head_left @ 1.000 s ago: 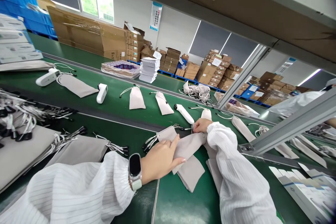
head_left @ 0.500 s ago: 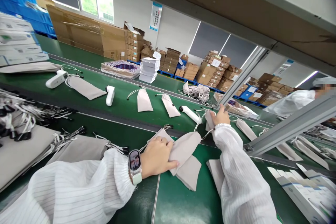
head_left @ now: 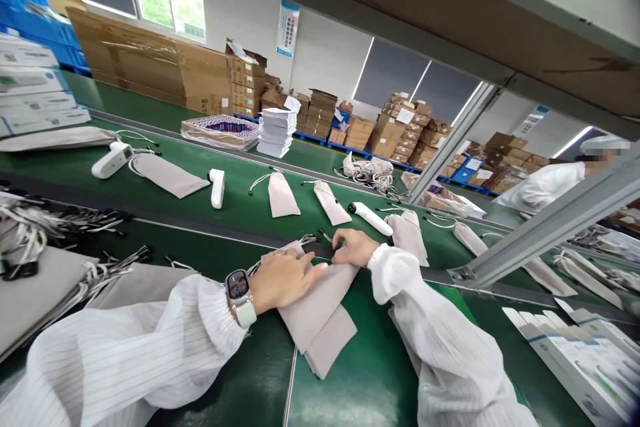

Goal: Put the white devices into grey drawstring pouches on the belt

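Note:
My left hand (head_left: 285,280), wearing a smartwatch (head_left: 238,285), lies over beige drawstring pouches with its fingers stretched out. The top pouch (head_left: 320,300) rests partly under that hand, and another pouch (head_left: 333,343) shows beneath it. At the top pouch's upper right end, my right hand (head_left: 355,248) has its fingers bent and closed on the pouch's mouth; the fingertips are partly hidden. Just beyond my right hand, another pouch (head_left: 409,237) lies beside a white handheld device (head_left: 371,219) with a dark end.
Several pouches and white devices (head_left: 217,188) lie along the green belt (head_left: 240,207). Stacked pouches (head_left: 45,293) with cords lie at left. White boxes (head_left: 575,367) stand at lower right. A metal post (head_left: 550,227) slants at right, near a co-worker in white (head_left: 545,187).
My right hand has left a pouch on the far belt and moved left to the top pouch's mouth. The near pouches have shifted left and turned, and my left hand's fingers have straightened.

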A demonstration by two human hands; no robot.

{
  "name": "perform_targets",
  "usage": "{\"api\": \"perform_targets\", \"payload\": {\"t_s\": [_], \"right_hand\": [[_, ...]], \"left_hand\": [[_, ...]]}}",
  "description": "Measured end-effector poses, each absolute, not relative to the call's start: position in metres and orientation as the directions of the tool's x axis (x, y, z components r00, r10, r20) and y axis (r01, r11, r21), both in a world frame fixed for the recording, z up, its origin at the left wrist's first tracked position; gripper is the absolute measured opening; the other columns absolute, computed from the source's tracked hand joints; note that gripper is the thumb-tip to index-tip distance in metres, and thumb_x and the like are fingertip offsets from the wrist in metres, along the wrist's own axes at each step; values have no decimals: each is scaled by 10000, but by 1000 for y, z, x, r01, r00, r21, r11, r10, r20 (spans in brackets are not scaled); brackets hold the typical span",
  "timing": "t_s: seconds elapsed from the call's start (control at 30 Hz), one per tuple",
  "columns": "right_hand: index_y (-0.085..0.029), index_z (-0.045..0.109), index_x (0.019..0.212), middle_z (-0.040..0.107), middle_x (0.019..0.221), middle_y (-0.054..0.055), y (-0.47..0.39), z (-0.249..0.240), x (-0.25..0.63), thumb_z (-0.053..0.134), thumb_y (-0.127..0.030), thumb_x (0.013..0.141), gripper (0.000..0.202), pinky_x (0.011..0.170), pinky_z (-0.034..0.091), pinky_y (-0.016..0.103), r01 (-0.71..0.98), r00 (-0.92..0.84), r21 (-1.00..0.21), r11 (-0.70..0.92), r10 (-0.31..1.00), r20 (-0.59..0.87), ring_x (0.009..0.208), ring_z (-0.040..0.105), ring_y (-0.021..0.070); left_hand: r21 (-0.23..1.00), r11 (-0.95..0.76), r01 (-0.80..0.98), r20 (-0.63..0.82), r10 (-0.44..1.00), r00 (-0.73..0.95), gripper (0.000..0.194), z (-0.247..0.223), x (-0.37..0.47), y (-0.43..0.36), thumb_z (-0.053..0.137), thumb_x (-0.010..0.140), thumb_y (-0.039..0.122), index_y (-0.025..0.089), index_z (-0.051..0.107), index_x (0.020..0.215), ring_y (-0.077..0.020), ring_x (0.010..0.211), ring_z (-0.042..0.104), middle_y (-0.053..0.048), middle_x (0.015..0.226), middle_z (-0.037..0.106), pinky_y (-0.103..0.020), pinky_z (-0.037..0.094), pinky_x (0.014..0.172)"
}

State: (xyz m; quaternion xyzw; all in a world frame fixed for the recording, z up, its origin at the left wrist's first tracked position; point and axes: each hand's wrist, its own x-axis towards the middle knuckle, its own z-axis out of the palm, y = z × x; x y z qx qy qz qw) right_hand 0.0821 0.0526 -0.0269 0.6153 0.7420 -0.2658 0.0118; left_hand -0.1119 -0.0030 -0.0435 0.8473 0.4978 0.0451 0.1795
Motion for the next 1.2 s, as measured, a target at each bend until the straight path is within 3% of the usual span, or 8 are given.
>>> {"api": "perform_targets", "payload": {"t_s": [0.13,0.23,0.37,0.53,0.8,0.97,1.07,1.2], "right_hand": [[-149,530,799,509,750,24,79,-11,115,566,-265,587,245,603,379,212,759,-42,-630,164,978,203,653,457,108],[-146,467,966,519,899,63,100,-16,141,535,-360,660,379,710,400,237,684,245,-672,284,778,579,787,489,133],[-117,290,1222,406,1187,129,121,-54,170,413,-294,772,499,902,335,268,651,166,-720,241,880,445,1102,404,149],[-180,292,1287,404,1190,146,125,-93,200,533,-180,705,630,924,276,415,923,306,-255,-287,951,37,1120,377,270],[-85,373,1219,503,1035,191,127,-68,220,494,-212,735,515,857,348,386,840,471,-351,-414,878,92,1019,465,281],[-208,66,1300,507,1037,100,119,-30,173,566,-306,663,815,699,456,325,314,303,-941,128,925,228,902,535,188],[-267,166,1262,441,1108,79,101,-14,126,652,-305,573,844,680,467,310,93,150,-908,409,896,419,883,524,168],[-206,424,1048,432,1081,65,73,0,88,639,-291,614,492,743,453,271,197,-48,-765,613,785,617,899,491,145]], "left_hand": [[381,-443,812,-148,837,526,566,-46,-117,5,45,857,461,271,470,1180,-247,919,499,-118,970,526,-427,345,796],[371,-440,818,-213,817,536,512,-44,-119,3,122,847,475,298,375,1255,-294,1008,439,-135,1087,471,-464,304,827],[323,-544,774,-240,744,623,463,-35,-117,-10,313,802,453,368,336,1257,-319,1002,394,-122,1098,439,-477,277,817],[487,-643,591,-283,524,804,359,-22,-114,-11,394,789,342,391,487,1132,-230,934,417,-56,960,457,-388,331,815],[216,-524,824,-121,823,555,195,-35,-129,14,510,701,103,89,550,892,-217,856,480,-103,918,491,-337,411,752],[59,-552,832,-34,832,554,263,-29,-118,-1,368,672,-45,83,539,828,-247,865,471,-116,896,499,-345,445,634],[20,-552,833,-63,831,552,318,-25,-112,-7,305,675,-78,66,550,818,-246,829,488,-127,854,515,-353,445,617],[11,-564,826,-16,825,564,342,-28,-113,-5,299,640,-93,70,538,823,-253,832,481,-121,842,515,-372,439,634]]}}
